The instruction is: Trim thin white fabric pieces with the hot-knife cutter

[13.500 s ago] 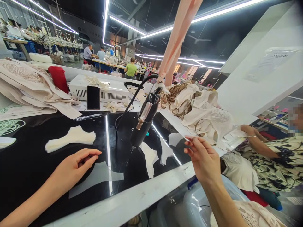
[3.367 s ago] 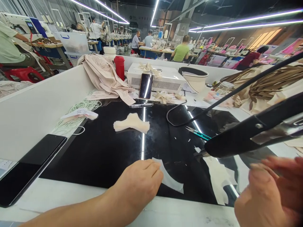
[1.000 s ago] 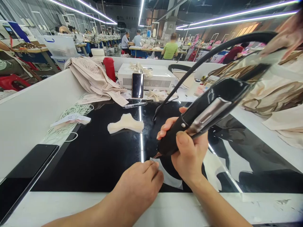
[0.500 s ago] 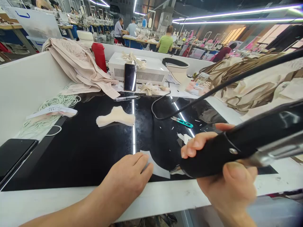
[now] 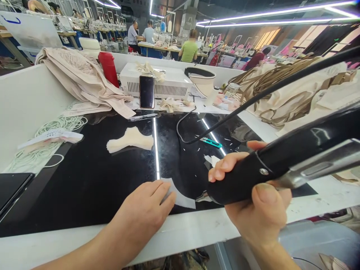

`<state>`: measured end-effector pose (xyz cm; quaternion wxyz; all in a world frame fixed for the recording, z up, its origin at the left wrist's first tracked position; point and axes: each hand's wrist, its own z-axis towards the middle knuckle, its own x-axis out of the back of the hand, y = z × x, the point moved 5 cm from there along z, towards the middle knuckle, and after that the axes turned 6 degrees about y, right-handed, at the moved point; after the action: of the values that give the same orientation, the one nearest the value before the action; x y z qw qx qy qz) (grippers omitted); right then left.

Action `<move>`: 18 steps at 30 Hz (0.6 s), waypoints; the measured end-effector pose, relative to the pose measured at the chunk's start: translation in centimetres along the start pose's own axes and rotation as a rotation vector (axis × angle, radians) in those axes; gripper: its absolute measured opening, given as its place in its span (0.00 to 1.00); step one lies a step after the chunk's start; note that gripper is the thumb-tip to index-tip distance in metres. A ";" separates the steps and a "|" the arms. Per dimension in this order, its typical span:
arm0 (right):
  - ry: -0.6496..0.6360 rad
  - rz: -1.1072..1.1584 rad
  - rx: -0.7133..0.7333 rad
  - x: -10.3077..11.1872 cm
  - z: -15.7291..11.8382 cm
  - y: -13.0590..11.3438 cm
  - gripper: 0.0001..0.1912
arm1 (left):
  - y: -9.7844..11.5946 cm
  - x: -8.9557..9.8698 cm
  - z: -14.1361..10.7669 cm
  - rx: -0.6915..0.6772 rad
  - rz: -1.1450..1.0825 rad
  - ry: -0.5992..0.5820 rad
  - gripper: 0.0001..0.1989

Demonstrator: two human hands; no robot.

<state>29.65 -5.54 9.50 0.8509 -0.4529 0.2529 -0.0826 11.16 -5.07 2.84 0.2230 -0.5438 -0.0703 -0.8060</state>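
Observation:
My left hand [image 5: 146, 208] rests at the front of the black glossy mat [image 5: 81, 187], its fingers bent together and pressing on a white curved piece [image 5: 184, 197] of thin material. The piece's left end lies partly under the fingers. Wrapped in my right hand [image 5: 261, 210] is a black corded hand tool [image 5: 284, 157] with a silver lever along its side. Its narrow metal tip [image 5: 203, 197] points left and is at the right end of the white piece; whether they touch I cannot tell. A cream padded piece [image 5: 131, 140] lies farther back on the mat.
A teal cutter [image 5: 211, 142] and white scraps [image 5: 212, 160] lie near the tool's cable [image 5: 225, 120]. Behind stand a phone [image 5: 146, 92], a vented white box [image 5: 165, 84] and a red bottle [image 5: 108, 69]. Beige fabric [image 5: 81, 77] and pale cord [image 5: 60, 125] lie left, straps [image 5: 270, 84] right.
The whole view has shifted slightly, so the table things sit farther left in the picture. Both hands keep their holds, and the tool's tip stays by the same end of the white piece.

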 end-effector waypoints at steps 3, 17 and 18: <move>-0.007 0.000 -0.004 -0.1 -0.2 0.1 0.23 | 0.0 0.0 0.0 0.007 -0.014 -0.001 0.19; 0.019 0.033 -0.020 -0.3 -0.6 -0.7 0.22 | 0.1 0.2 0.2 0.021 -0.017 0.027 0.17; 0.009 0.034 -0.024 -0.3 -0.7 -0.6 0.21 | 0.1 0.1 0.1 0.020 -0.019 0.027 0.16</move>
<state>29.09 -6.23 9.78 0.8456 -0.4583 0.2654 -0.0675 11.28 -5.14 2.99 0.2220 -0.5300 -0.0806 -0.8145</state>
